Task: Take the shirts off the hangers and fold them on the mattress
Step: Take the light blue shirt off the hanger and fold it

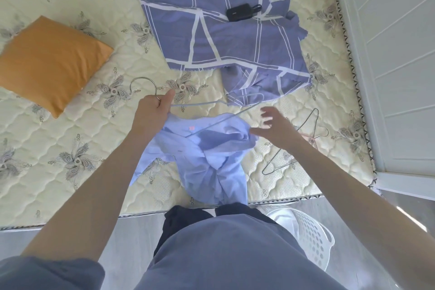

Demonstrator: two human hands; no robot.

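Observation:
A light blue shirt (207,155) lies crumpled near the front edge of the patterned mattress (58,148), its lower part hanging over the edge. My left hand (153,110) grips the neck of a wire hanger (211,103) just below its hook, above the shirt's collar. The hanger's thin arms stretch to the right over the shirt. My right hand (273,127) hovers beside the shirt's right shoulder with fingers spread, its thumb near the fabric; it holds nothing.
A bare wire hanger (296,146) lies on the mattress under my right wrist. A blue sheet with white lines (211,30) carries a black device (242,12). An orange pillow (49,63) sits left. A white laundry basket (310,235) stands on the floor, a white wall panel (388,66) right.

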